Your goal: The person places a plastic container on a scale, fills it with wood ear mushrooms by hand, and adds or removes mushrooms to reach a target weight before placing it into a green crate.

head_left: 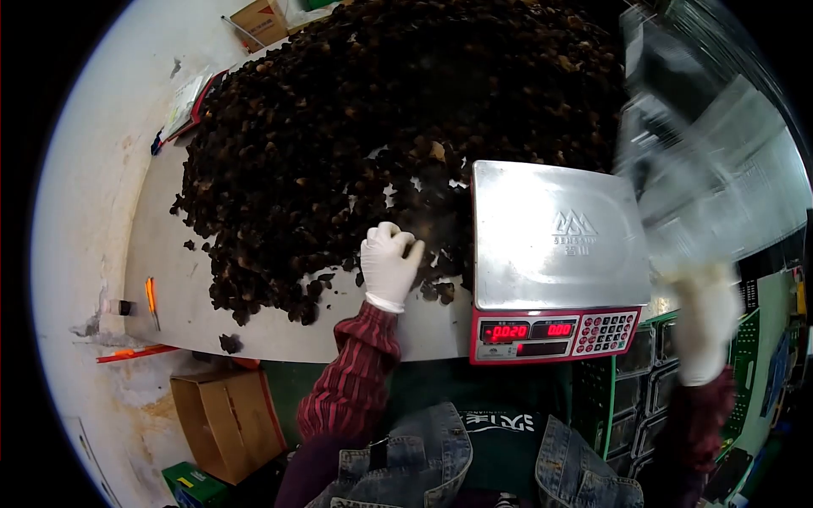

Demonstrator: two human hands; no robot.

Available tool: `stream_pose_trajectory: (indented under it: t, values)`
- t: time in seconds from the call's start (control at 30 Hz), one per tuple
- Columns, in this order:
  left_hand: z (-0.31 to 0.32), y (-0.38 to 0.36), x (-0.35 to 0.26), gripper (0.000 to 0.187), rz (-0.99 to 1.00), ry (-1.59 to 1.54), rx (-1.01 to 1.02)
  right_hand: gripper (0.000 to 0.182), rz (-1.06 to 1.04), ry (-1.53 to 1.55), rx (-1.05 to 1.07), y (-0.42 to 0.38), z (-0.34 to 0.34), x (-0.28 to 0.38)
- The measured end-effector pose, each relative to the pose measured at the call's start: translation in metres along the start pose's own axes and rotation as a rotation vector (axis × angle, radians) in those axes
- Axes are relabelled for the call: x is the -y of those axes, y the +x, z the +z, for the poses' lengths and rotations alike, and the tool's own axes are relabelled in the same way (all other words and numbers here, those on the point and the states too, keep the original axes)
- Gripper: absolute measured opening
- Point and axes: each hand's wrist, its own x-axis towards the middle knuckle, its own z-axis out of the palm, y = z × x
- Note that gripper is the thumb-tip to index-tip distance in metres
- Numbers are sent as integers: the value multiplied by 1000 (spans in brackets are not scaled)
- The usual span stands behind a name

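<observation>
My left hand (389, 264), in a white glove, is at the near edge of a big heap of dark brown dried pieces (339, 135) that look like dried mushrooms. Its fingers are curled in; what they hold, if anything, is hidden. To its right stands a digital scale (559, 237) with a bare steel plate and a red display reading -0.020. My right hand (707, 326), gloved in white too, is smeared by motion beyond the scale. It meets the near edge of a clear plastic box (720, 169), equally blurred, beside the scale's plate.
Clear boxes (639, 389) are stacked below the table at right, beside a green crate (600, 402). An orange-handled tool (152, 298) lies at the table's left. An open cardboard box (229, 423) stands below. A clipboard (190, 110) rests near the wall.
</observation>
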Motion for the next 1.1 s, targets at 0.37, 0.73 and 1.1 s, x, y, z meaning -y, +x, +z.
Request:
stream_pose_trajectory:
  t: [0.37, 0.73, 1.1]
  values:
    - [-49, -9, 44, 26, -165, -314, -10, 41, 345, 630, -23, -33, 38, 64]
    - [-1, -24, 19, 32, 195, 106, 64, 25, 1128, 759, 12, -49, 61, 62]
    - [-1, 12, 48, 7, -274, -656, -10, 41, 1274, 1281, 243, -29, 66, 70]
